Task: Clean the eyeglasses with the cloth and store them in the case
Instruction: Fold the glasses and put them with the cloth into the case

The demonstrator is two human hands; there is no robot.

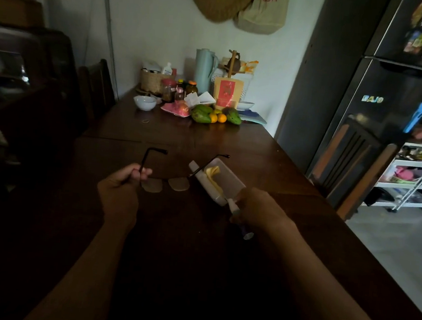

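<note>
Both forearms are reaching forward over the dark wooden table [232,141]. Left hand [120,190] is pinching one temple of the eyeglasses [166,184], lenses hanging down. Right hand [256,208] is gripping a small spray bottle [240,220] beside the open white case [224,184] holding the yellow cloth [212,173]; fruit [215,115] is sitting farther back.

Dark wooden table [244,147], white bowl [144,102], pale green jug [205,67], woven basket [151,81], jars [169,90], red and yellow pouch [225,93], green mangoes [201,114] beside oranges [221,118], black fridge [380,104] with magnets, white shelf cart [414,179], wooden chair [97,87], bags [264,10] hanging on wall
</note>
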